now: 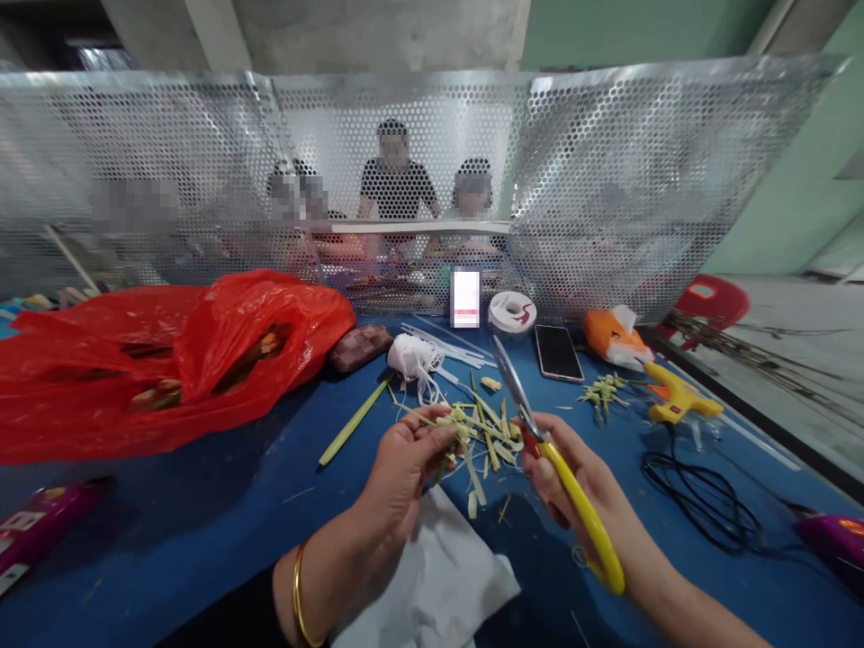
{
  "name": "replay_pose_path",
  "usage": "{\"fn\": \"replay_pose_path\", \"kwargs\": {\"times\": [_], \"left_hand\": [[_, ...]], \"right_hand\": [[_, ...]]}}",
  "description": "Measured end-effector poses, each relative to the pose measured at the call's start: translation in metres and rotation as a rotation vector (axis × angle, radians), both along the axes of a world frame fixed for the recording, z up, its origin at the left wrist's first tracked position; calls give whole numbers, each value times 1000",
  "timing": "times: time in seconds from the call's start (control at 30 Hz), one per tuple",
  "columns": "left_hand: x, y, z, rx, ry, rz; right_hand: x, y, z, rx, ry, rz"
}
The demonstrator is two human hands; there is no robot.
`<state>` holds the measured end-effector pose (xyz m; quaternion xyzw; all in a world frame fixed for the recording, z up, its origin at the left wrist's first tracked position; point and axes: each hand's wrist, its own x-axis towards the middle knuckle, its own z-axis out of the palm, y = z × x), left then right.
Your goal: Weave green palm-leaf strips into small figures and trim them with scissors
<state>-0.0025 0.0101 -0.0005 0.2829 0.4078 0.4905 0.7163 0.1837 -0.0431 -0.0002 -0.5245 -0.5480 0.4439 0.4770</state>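
Between the thumb and fingers of my left hand (pixel 409 459) is a small bundle of pale green plant strips (pixel 463 427), with ends splaying out. A gold bangle circles that wrist. My right hand (pixel 573 472) is wrapped around a pair of scissors (pixel 587 517) with yellow and red handles; their metal blades point up and away, apart from the bundle. Cut stem pieces (pixel 496 441) lie scattered on the blue table (pixel 270 531) between my hands. A white cloth (pixel 432 576) lies below them, and a tangle of white string (pixel 413 358) sits farther back.
A red plastic bag (pixel 283 310) with plant matter spreads at left. Toward the right are a phone (pixel 559 353), a ribbon roll (pixel 511 311), a yellow glue gun (pixel 681 400) and its black cord (pixel 702 499). Behind a perforated metal screen (pixel 621 171), several people are visible.
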Motion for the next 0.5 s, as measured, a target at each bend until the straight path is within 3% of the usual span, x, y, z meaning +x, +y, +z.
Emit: {"fn": "replay_pose_path", "kwargs": {"times": [0.2, 0.5], "left_hand": [[-1, 0, -1, 90, 14, -3], [-2, 0, 6, -4, -61, -95]], "right_hand": [[4, 2, 0, 26, -12, 6], [6, 10, -5, 30, -129, 84]]}}
